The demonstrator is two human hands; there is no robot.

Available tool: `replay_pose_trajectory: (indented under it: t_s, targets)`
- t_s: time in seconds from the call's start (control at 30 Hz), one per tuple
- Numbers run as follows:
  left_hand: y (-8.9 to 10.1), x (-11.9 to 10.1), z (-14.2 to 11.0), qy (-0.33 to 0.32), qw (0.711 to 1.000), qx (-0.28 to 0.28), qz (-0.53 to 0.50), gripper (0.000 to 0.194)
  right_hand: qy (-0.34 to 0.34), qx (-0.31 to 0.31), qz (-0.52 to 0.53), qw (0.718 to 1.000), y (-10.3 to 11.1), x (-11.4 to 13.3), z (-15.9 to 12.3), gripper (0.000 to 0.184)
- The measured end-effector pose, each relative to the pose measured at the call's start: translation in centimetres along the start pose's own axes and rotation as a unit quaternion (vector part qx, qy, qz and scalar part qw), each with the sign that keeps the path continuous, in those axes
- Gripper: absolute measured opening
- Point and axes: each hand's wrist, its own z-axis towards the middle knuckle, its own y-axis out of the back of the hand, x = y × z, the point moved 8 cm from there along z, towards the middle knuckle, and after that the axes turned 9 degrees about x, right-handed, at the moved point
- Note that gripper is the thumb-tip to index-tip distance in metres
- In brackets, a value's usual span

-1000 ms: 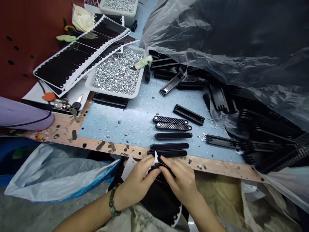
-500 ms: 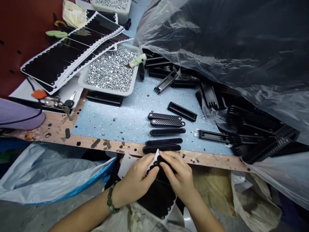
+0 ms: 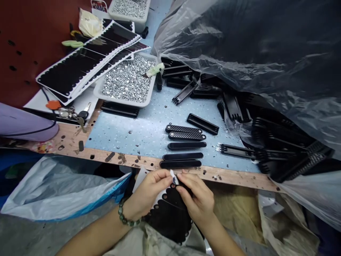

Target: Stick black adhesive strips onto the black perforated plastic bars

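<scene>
Head view: black sticker sheet pinched below the table

The sheet lay beyond the table's near edge, close to the body. The left hand was nearly closed, thumb and fingertips pinching the curled white backing. The right hand was half curled, thumb and forefinger nipping a dark edge just beside it. The sheet looked light, thin and bendy, probably tacky beneath and easily creased; its scalloped white border seemed the best hold. Slim black bars lay nearby on the table.
</scene>
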Motion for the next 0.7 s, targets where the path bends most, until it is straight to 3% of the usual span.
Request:
replay_pose_trajectory:
  t_s: [0.3,0.57,0.7]
  targets:
    - [-0.2,-0.1,0.0,-0.021,0.998,-0.006,0.056,0.031,-0.067,0.01,0.082,0.994,-0.3,-1.5,-1.2,0.031]
    - [-0.1,-1.0,-0.3,-0.041,0.993,0.002,0.11,0.029,-0.049,0.002,0.057,0.997,0.1,-0.6,-0.6,0.033]
    - [0.2,-1.3,-0.5,-0.059,0.987,0.01,0.15,0.024,-0.038,0.054,0.05,0.997,0.0,-0.9,-0.5,0.037]
